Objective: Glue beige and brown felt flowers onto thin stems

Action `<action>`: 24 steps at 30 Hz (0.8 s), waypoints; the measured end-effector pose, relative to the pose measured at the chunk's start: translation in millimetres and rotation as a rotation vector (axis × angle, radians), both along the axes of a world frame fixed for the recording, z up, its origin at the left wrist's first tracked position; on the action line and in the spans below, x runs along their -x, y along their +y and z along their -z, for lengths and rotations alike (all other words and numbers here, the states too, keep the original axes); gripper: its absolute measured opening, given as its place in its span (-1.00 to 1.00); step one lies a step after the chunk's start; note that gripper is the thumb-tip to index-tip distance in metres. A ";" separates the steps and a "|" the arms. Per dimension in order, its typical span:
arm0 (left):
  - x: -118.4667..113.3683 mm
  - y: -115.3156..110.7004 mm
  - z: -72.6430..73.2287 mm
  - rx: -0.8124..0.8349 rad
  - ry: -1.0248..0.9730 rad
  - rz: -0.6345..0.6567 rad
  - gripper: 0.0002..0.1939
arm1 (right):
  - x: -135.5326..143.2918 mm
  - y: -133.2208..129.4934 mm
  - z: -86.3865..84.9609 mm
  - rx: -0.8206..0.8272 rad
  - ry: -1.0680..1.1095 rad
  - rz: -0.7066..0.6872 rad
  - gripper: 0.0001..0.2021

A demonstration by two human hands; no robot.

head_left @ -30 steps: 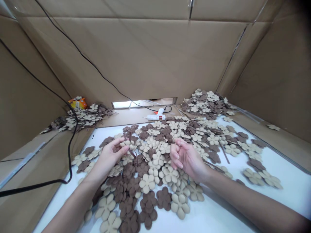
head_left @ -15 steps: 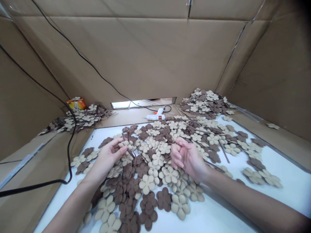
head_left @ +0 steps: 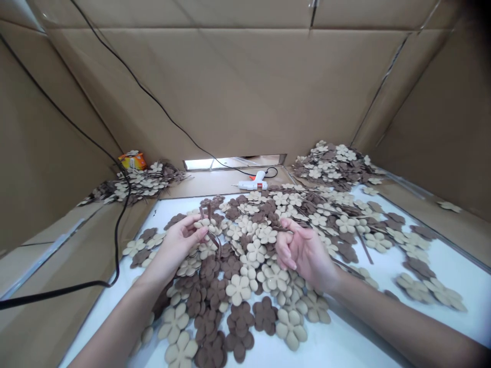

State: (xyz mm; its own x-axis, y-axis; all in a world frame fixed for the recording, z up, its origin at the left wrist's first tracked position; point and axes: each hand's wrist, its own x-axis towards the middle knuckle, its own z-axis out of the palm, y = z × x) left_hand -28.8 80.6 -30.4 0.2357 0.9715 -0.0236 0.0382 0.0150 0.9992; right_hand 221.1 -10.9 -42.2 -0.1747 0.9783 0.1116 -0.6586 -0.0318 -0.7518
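My left hand (head_left: 181, 246) pinches a small beige fabric flower (head_left: 205, 223) between thumb and fingers. Narrow brown ribbon strips (head_left: 217, 242) cross the flower and stick out above and below it. On the other side of the flower pile, my right hand (head_left: 305, 251) is closed with its palm partly turned up. A thin brown strip (head_left: 281, 229) juts leftward from its thumb and index finger. Beneath both hands lie many loose flowers, beige (head_left: 238, 289) and dark brown (head_left: 264, 315), overlapping on the white board (head_left: 345, 332).
A white glue gun (head_left: 251, 183) lies at the board's far edge. Flower heaps stand at the back right (head_left: 337, 166) and back left (head_left: 141, 181), the latter beside an orange-yellow packet (head_left: 133, 161). A black cable (head_left: 118, 225) runs down the left. Cardboard walls (head_left: 230, 87) enclose the space.
The whole view has shifted slightly, so things sit further right. More of the brown strip shows at my right fingertips. My left hand keeps its hold on the flower and ribbon strips.
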 end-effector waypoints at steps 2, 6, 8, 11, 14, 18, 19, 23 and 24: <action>0.1 -0.6 -0.7 0.010 -0.033 0.006 -0.58 | 0.3 0.0 1.1 -0.008 -0.034 -0.002 -0.78; 0.5 -0.2 -0.9 0.037 -0.100 0.021 -0.57 | -0.6 -0.7 4.5 -0.042 -0.083 0.010 -0.79; 0.6 0.3 -0.3 0.049 -0.133 0.027 -0.58 | -2.0 -1.0 7.1 -0.059 -0.099 0.007 -0.82; 1.2 0.5 0.4 0.058 -0.151 0.030 -0.59 | -4.3 -0.5 10.8 -0.079 -0.116 0.016 -0.85; 2.9 -0.4 0.1 0.039 -0.112 0.027 -0.58 | -6.0 0.0 12.6 -0.072 -0.136 0.031 -0.86; 4.3 -2.1 -1.3 -0.039 -0.047 -0.021 -0.61 | -7.1 -0.3 14.1 -0.066 -0.159 0.039 -0.84; 4.0 -2.4 -1.7 -0.063 -0.034 -0.031 -0.63 | -7.3 -0.4 14.6 -0.070 -0.162 0.044 -0.84; 2.7 -4.4 -5.9 -0.094 0.007 0.026 -0.68 | -7.8 -0.3 15.8 -0.070 -0.170 0.055 -0.80; 3.3 -5.7 -8.2 -0.086 0.022 0.070 -0.69 | -7.8 -0.2 15.6 -0.066 -0.176 0.056 -0.79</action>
State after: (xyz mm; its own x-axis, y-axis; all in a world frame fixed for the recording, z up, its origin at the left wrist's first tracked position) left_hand -32.0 75.0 -22.1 0.3037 0.9513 0.0529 0.0582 -0.0739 0.9956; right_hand 228.9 -11.0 -57.9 -0.1430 0.9786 0.1481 -0.5162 0.0539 -0.8548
